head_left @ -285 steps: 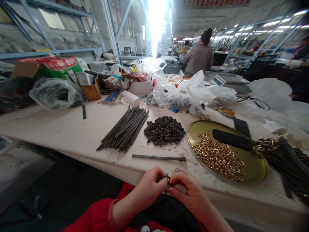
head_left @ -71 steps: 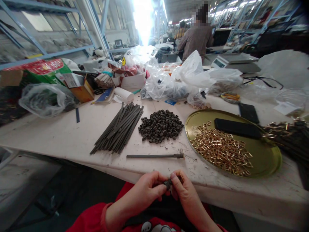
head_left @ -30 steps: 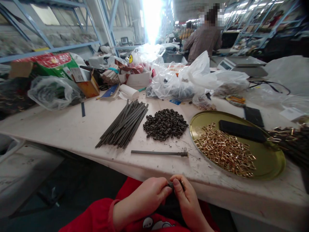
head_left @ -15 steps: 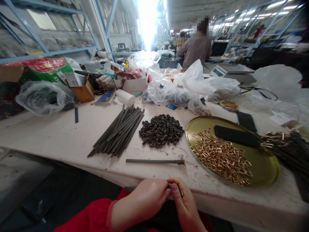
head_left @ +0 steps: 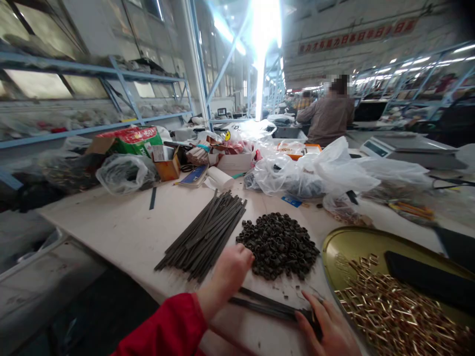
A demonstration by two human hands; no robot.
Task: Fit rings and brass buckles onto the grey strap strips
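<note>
My left hand (head_left: 230, 269) is at the left edge of a pile of small dark loops (head_left: 280, 247), its fingers curled together; whatever they may pinch is hidden. Just left of it lies a bundle of thin dark straps (head_left: 202, 232). At the table's front edge my right hand (head_left: 328, 324) has thumb and fingers closed around the end of a dark strap (head_left: 267, 302). More than one strap seems to lie there side by side. Beside that hand, small gold rectangular buckles (head_left: 393, 306) are heaped on a round gold tray (head_left: 336, 247).
A black flat object (head_left: 426, 277) rests on the tray. Clear plastic bags (head_left: 311, 170) line the back of the table, with a roll of white paper (head_left: 218, 178) and a blue booklet (head_left: 193, 175) left of them. A person (head_left: 328, 116) stands farther back.
My hands, together at the table edge before, have separated. The left moved up to the loop pile; the right moved right, onto the strap on the table. The camera view has tilted up and shifted left.
</note>
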